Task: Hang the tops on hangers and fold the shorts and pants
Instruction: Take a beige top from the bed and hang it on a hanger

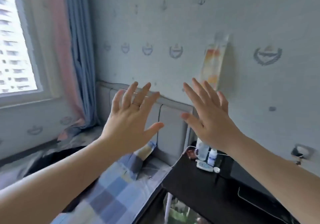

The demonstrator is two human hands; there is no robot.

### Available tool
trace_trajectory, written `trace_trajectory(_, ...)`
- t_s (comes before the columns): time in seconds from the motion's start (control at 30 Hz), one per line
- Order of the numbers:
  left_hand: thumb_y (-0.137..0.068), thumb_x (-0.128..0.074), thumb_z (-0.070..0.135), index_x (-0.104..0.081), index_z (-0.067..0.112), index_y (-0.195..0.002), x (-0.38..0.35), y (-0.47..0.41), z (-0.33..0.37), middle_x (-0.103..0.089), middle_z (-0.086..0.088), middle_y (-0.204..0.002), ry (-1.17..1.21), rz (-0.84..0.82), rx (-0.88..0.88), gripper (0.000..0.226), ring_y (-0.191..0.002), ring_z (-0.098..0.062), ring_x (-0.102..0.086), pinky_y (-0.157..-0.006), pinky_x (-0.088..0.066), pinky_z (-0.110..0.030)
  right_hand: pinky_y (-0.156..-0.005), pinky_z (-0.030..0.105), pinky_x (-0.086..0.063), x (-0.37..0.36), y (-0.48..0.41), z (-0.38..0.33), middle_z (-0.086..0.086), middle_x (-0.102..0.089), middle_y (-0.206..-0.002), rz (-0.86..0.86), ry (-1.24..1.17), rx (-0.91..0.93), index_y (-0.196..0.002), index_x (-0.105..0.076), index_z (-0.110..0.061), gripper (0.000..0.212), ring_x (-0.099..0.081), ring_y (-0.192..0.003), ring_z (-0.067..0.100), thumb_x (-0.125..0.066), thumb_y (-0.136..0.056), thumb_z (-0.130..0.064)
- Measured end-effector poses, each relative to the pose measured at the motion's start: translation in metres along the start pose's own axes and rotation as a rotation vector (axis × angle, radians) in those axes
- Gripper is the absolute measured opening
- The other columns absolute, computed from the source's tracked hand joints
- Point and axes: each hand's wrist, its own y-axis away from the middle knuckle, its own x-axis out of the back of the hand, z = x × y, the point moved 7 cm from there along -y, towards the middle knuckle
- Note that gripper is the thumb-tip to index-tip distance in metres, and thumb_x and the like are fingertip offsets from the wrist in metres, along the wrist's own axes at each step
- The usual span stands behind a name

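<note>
My left hand (131, 118) is raised in front of me with its fingers spread and straight, back toward the camera, a ring on one finger. My right hand (209, 118) is held up beside it the same way, fingers spread. Neither hand holds or touches anything. Dark fabric (52, 156) lies on the bed at the lower left; I cannot tell what garment it is. No hanger is in view.
A bed with a checked blue pillow (110, 191) and a grey headboard (171, 120) stands against the patterned wall. A dark bedside table (199, 189) at the right carries small bottles (207, 154). A window (13, 42) with blue and pink curtains (78, 59) is at the left.
</note>
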Motion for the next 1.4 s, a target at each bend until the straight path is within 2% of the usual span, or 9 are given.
trace_trajectory(0.17, -0.087, -0.026, 0.073, -0.026, 0.03, -0.156, -0.059, 0.115, -0.102, -0.008, 0.002, -0.168, 0.018, -0.153, 0.297, 0.082, -0.155, -0.025, 0.004, -0.124, -0.001, -0.049, -0.122, 0.052, 0.005, -0.132, -0.019, -0.075, -0.011, 0.001, -0.169, -0.129, -0.206, 0.064, -0.159, -0.002, -0.041, 0.073, 0.006, -0.155, 0.018, -0.012, -0.093, -0.072)
trace_trajectory(0.33, -0.091, -0.045, 0.066, -0.03, 0.027, -0.156, -0.118, 0.207, -0.18, -0.014, 0.002, -0.167, -0.067, -0.291, 0.516, 0.077, -0.154, -0.025, 0.0, -0.123, -0.002, -0.048, -0.121, 0.053, 0.003, -0.258, -0.043, -0.135, -0.011, -0.005, -0.168, -0.25, -0.383, 0.105, -0.159, -0.007, -0.039, 0.07, 0.002, -0.155, 0.018, -0.017, -0.096, -0.067)
trace_trajectory(0.5, -0.093, -0.048, 0.063, -0.029, 0.029, -0.156, -0.177, 0.25, -0.243, -0.016, 0.003, -0.167, -0.104, -0.401, 0.711, 0.074, -0.155, -0.024, -0.001, -0.123, -0.003, -0.047, -0.121, 0.051, 0.002, -0.367, -0.083, -0.166, -0.011, -0.012, -0.167, -0.386, -0.506, 0.159, -0.159, -0.014, -0.04, 0.072, -0.002, -0.155, 0.017, -0.018, -0.093, -0.069)
trace_trajectory(0.67, -0.095, -0.042, 0.065, -0.026, 0.031, -0.156, -0.237, 0.274, -0.295, -0.014, 0.005, -0.167, -0.071, -0.498, 0.915, 0.071, -0.154, -0.021, 0.002, -0.123, -0.003, -0.045, -0.122, 0.048, -0.005, -0.475, -0.111, -0.171, -0.008, -0.016, -0.167, -0.615, -0.549, 0.132, -0.158, -0.018, -0.037, 0.074, -0.006, -0.154, 0.017, -0.023, -0.09, -0.064)
trace_trajectory(0.8, -0.096, -0.042, 0.064, -0.024, 0.03, -0.156, -0.279, 0.305, -0.324, -0.014, 0.002, -0.167, -0.029, -0.557, 1.103, 0.071, -0.154, -0.022, 0.0, -0.123, -0.007, -0.046, -0.122, 0.045, -0.006, -0.546, -0.122, -0.187, -0.011, -0.015, -0.167, -0.784, -0.541, 0.18, -0.159, -0.016, -0.036, 0.074, -0.006, -0.154, 0.016, -0.021, -0.09, -0.065)
trace_trajectory(0.9, -0.097, -0.04, 0.065, -0.024, 0.03, -0.156, -0.296, 0.337, -0.335, -0.014, 0.002, -0.167, 0.008, -0.597, 1.239, 0.07, -0.154, -0.022, 0.0, -0.123, -0.008, -0.048, -0.12, 0.044, -0.005, -0.584, -0.122, -0.222, -0.011, -0.014, -0.167, -0.875, -0.564, 0.272, -0.159, -0.016, -0.037, 0.064, -0.006, -0.154, 0.015, -0.031, -0.101, -0.06)
trace_trajectory(1.07, -0.098, -0.042, 0.063, -0.026, 0.031, -0.155, -0.288, 0.404, -0.347, -0.015, 0.003, -0.166, 0.013, -0.641, 1.432, 0.068, -0.153, -0.021, -0.003, -0.122, -0.009, -0.048, -0.119, 0.043, -0.007, -0.622, -0.114, -0.3, -0.01, -0.017, -0.166, -0.978, -0.595, 0.456, -0.158, -0.018, -0.037, 0.062, -0.009, -0.154, 0.018, -0.041, -0.102, -0.05)
trace_trajectory(1.27, -0.097, -0.042, 0.063, -0.029, 0.029, -0.154, -0.246, 0.493, -0.373, -0.021, 0.002, -0.165, -0.054, -0.652, 1.599, 0.068, -0.153, -0.024, -0.008, -0.121, -0.013, -0.048, -0.12, 0.045, -0.01, -0.644, -0.092, -0.405, -0.009, -0.017, -0.167, -1.063, -0.573, 0.65, -0.159, -0.018, -0.037, 0.062, -0.009, -0.154, 0.019, -0.037, -0.102, -0.053)
trace_trajectory(1.4, -0.095, -0.046, 0.061, -0.037, 0.027, -0.15, -0.216, 0.558, -0.404, -0.028, -0.001, -0.162, -0.055, -0.624, 1.658, 0.065, -0.151, -0.026, -0.014, -0.12, -0.016, -0.048, -0.119, 0.045, -0.011, -0.654, -0.062, -0.489, -0.01, -0.017, -0.167, -1.123, -0.569, 0.696, -0.158, -0.016, -0.038, 0.062, -0.009, -0.153, 0.018, -0.035, -0.101, -0.055)
